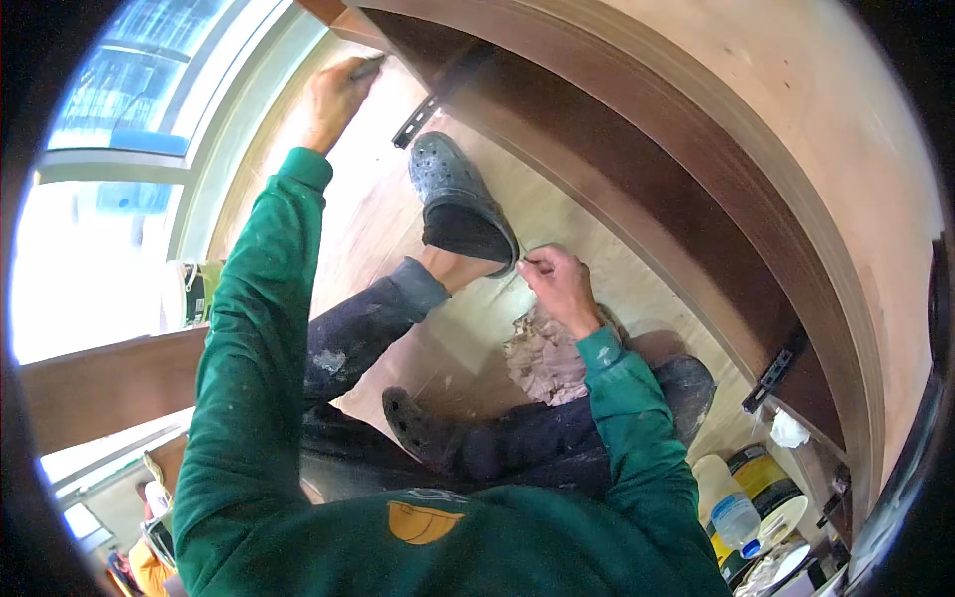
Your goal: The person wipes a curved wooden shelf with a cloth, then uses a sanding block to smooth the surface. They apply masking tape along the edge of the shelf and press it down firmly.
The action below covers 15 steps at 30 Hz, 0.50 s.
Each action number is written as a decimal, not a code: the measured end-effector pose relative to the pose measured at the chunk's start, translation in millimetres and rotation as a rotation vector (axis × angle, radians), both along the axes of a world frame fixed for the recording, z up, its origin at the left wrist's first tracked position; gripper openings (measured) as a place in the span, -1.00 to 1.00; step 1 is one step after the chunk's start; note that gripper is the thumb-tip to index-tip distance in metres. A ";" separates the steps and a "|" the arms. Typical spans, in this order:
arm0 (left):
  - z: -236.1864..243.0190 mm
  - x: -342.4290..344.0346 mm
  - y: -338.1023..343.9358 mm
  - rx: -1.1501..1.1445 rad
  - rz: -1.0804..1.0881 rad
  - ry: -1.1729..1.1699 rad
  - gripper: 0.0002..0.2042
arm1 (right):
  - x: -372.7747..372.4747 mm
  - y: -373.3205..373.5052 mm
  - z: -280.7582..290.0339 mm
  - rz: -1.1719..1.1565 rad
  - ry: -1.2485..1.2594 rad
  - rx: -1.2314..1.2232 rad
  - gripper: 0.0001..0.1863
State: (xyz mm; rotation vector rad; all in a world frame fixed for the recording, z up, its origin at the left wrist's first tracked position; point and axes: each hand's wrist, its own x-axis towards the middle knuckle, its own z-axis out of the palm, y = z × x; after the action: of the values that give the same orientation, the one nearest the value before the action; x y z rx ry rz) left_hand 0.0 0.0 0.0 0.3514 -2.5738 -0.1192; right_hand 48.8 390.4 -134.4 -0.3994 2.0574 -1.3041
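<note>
My left hand [338, 98] is stretched out at the upper left, low over the pale wooden surface. Its fingers close round a small dark grey object [367, 68] whose kind I cannot make out. Near the heel of my grey clog [445, 171], my right hand [559, 284] has its thumb and fingers pinched together. Whatever sits in that pinch is too small to name. Below the right wrist lies a crumpled beige cloth or paper [547, 363]. A dark slotted metal bracket [416, 121] sits on the board edge, to the right of my left hand.
Dark brown boards [637, 189] curve along the right, with another black metal fitting [774, 373] on them. A clear plastic bottle [734, 517] and several tubs stand at the lower right. Windows [109, 239] and a brown wooden rail [109, 388] are on the left.
</note>
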 end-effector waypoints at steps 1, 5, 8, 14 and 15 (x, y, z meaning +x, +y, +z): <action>6.3 2.8 12.5 0.027 -0.063 -0.071 -0.78 | 5.5 -1.9 -0.7 -0.006 -0.008 -0.050 -0.66; -26.3 -16.1 37.7 0.159 -0.059 0.012 -0.71 | -6.8 -3.0 -6.6 0.026 0.119 -0.018 -0.68; -16.3 -26.3 18.3 0.044 -0.061 -0.001 -0.75 | -4.1 -3.1 -3.9 0.049 0.102 0.042 -0.69; -76.4 -30.4 -0.7 -0.112 -0.233 -0.094 -0.79 | -3.8 4.3 -6.2 0.029 0.111 0.010 -0.70; -80.4 -29.8 -8.9 -0.134 -0.250 -0.147 -0.79 | -0.9 10.6 -13.9 0.027 0.118 0.007 -0.70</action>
State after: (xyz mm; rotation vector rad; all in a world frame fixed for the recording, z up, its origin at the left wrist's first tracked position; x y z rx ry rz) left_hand -29.8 -8.9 -80.4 -0.0139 -2.7445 -0.0103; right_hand 47.9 401.0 -148.2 -0.5111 2.1456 -1.2842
